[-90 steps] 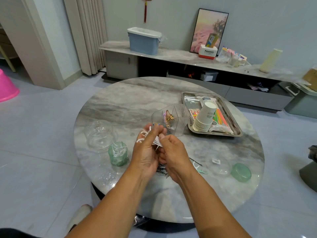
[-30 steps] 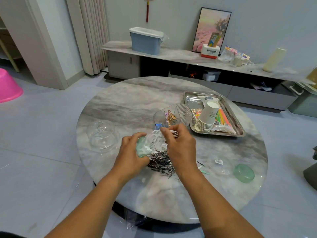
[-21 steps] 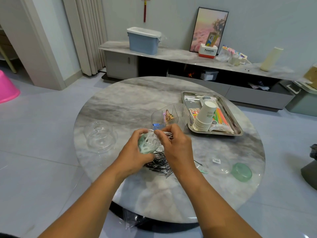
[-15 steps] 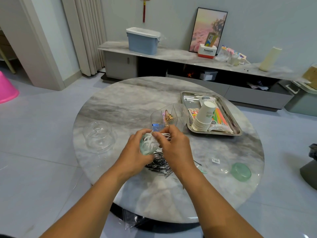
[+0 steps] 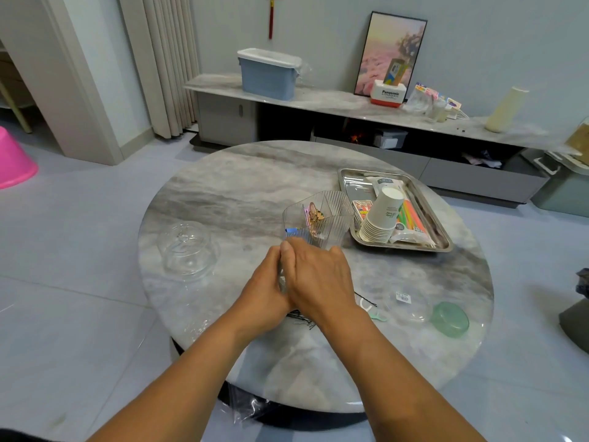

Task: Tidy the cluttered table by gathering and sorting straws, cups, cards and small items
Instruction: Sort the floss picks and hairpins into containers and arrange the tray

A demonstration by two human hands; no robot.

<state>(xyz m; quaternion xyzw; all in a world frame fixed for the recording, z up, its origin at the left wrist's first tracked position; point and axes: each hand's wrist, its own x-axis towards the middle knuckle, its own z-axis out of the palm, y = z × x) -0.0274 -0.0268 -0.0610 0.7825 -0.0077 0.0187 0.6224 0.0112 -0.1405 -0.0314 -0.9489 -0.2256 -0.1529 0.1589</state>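
While both hands pressed together over the round table (image 5: 223, 199), the left hand (image 5: 264, 291) and right hand (image 5: 322, 279) hid their grip; I could not tell it; one cup stack (image 5: 381, 218) leaned on one tray (image 5: 443, 237), open end toward me

**Even indoor light, wide-angle warp**

Bright, soft, diffuse light w/ cool bluish cast; source can't be told. Shadows faint: a dim one under the tray (image 5: 444, 248) edge, darker under the table (image 5: 223, 193) rim. Mild sheen on marble top & floor tiles (image 5: 79, 250), no harsh glare. Centre fairly sharp; left hand (image 5: 264, 291) & right hand (image 5: 318, 275) slightly soft. Strong barrel distortion at edges: door frame (image 5: 79, 90) & curtain (image 5: 169, 59) lean. Compression smears fine detail.
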